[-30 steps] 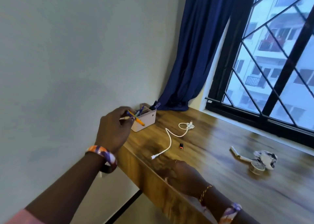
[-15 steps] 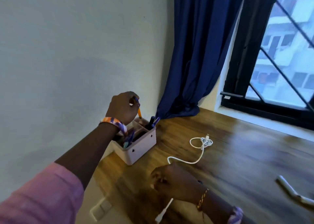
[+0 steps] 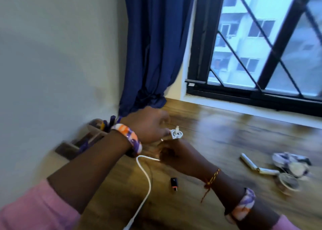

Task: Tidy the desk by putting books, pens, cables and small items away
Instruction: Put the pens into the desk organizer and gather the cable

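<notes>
A white cable (image 3: 146,175) runs across the wooden desk (image 3: 217,142) toward the near edge. My right hand (image 3: 176,155) grips the cable's middle section with curled fingers. Just above it, my left hand (image 3: 148,125) pinches the cable's coiled end, which has a plug sticking up. A beige pen holder (image 3: 81,140) with several pens stands against the wall, partly hidden behind my left forearm. A small black and orange item (image 3: 174,183) lies on the desk below my right wrist.
At the right of the desk lie two white tubes (image 3: 248,161), a crumpled patterned cloth (image 3: 291,159) and tape rolls (image 3: 287,182). A blue curtain (image 3: 153,55) hangs in the corner beside a barred window (image 3: 261,46). The grey wall borders the desk on the left.
My left hand has let go of the orange pen over the holder and moved right to the cable's coiled end. My right hand slid forward along the cable and took hold of it.
</notes>
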The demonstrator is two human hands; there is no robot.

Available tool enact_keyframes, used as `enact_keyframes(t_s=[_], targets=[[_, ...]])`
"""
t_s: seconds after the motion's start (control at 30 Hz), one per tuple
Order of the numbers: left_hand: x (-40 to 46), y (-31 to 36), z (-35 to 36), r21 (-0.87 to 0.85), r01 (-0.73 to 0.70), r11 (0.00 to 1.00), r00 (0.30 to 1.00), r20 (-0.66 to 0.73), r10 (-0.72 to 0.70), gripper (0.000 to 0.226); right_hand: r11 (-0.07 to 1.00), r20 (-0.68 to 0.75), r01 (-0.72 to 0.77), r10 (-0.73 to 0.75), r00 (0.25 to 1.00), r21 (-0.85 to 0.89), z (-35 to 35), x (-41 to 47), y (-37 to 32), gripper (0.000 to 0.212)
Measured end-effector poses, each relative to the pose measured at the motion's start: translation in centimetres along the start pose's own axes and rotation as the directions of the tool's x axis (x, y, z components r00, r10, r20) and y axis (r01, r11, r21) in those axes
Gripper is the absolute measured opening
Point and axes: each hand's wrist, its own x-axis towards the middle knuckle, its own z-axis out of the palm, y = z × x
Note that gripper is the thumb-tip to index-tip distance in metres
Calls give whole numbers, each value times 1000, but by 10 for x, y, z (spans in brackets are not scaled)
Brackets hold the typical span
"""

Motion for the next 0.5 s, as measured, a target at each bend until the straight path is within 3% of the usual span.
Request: enact_keyframes(t_s=[0.17,0.33,0.5], targets=[[13,12,37,263,-131,956,944,327,40,35,960,-70,-253,246,967,-116,-22,-46,25,25],[5,12,60,318,-200,927,935,346,83,36,904,28,-312,334,942,-291,-2,-75,14,50],[-11,24,71,307,-284,908,903,404,145,32,833,1,-284,323,946,-475,24,-82,-13,34]])
